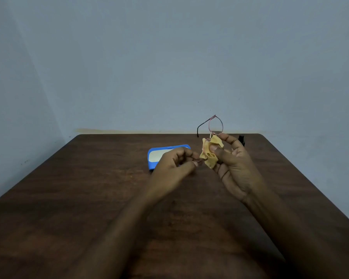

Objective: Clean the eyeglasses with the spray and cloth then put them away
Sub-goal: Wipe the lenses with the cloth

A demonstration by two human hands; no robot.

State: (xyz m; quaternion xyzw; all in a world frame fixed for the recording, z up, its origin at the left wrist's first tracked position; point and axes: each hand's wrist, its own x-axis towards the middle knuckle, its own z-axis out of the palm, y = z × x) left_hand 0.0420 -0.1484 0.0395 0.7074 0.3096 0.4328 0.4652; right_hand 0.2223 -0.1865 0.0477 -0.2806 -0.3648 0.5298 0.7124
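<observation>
Just right of the open blue case [159, 155], our right hand [232, 164] pinches in its grip the crumpled yellow cloth [210, 153] around the upright thin pink-rimmed eyeglasses [216, 124], while our curled left hand [173, 164], nearer the case, has a grip we cannot read.

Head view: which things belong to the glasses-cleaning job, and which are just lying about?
Job: eyeglasses; yellow cloth wrapped over one lens; right hand gripping both; left hand at the cloth's edge; open blue case on the table.
Lying about: small dark object behind the right hand, too hidden to identify.
</observation>
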